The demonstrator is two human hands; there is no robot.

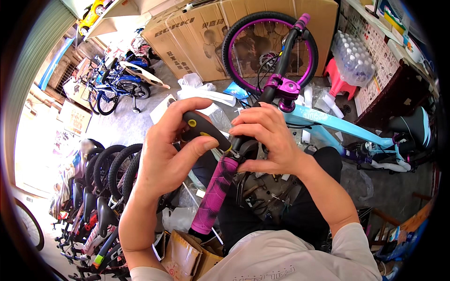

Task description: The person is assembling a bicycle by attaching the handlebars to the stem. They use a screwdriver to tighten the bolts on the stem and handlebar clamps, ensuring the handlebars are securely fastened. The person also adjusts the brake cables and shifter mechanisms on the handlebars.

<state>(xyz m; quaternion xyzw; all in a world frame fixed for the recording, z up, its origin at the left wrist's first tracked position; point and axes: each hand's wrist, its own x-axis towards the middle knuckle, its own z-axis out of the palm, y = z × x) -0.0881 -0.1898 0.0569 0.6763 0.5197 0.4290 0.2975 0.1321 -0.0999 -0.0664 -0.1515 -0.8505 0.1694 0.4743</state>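
Daylight from the opening [33,159] at left glared white. The right side was dimmer, and the ribbed panel [40,54] bowed toward the black rim.

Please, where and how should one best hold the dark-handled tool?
Probably by its thick dark handle, coming from the left, thumb and fingers on opposite sides: it slants down rightward, its narrow end near the purple grip, and the right hand occupies the other side.
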